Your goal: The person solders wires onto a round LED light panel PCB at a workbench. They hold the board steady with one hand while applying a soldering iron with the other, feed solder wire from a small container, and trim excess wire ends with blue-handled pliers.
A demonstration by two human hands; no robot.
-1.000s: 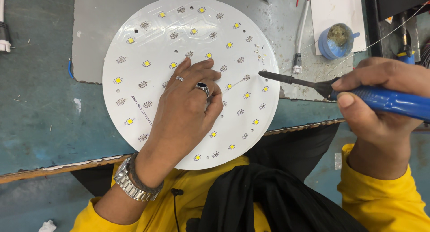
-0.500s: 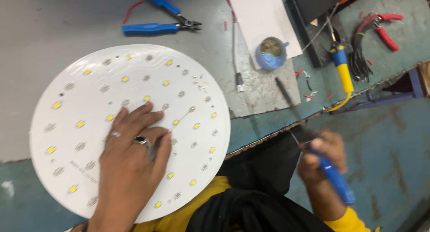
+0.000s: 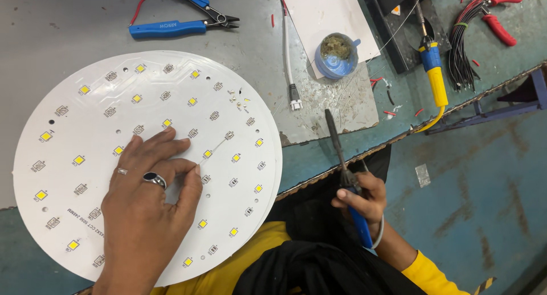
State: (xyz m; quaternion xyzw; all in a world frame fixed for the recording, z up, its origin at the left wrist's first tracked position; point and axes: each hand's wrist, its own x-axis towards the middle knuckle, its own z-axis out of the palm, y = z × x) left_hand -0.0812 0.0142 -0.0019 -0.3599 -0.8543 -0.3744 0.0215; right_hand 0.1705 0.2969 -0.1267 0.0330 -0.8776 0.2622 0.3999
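Note:
A large round white circuit board (image 3: pixel 85 118) dotted with small yellow LED chips lies at the front of the bench. My left hand (image 3: pixel 145 204), with rings on two fingers, rests flat on the board, fingertips pressed near its middle. My right hand (image 3: pixel 360 199) is below the bench edge, over my lap, gripping the blue handle of a soldering iron (image 3: pixel 341 158). The iron's dark shaft points up toward the bench, its tip near the edge of the grey mat and apart from the board.
Blue-handled cutters (image 3: pixel 176 24) lie at the back. A blue tub of flux (image 3: pixel 337 56) sits on a white sheet (image 3: pixel 319 10). A white cable with connector (image 3: pixel 290 73), a yellow-and-blue tool (image 3: pixel 436 78), black wires (image 3: pixel 464 50) and red-handled pliers (image 3: pixel 501 16) lie to the right.
My view has swung right. My right hand has drawn the soldering iron off the board and down past the bench edge. My left hand stays pressed on the board.

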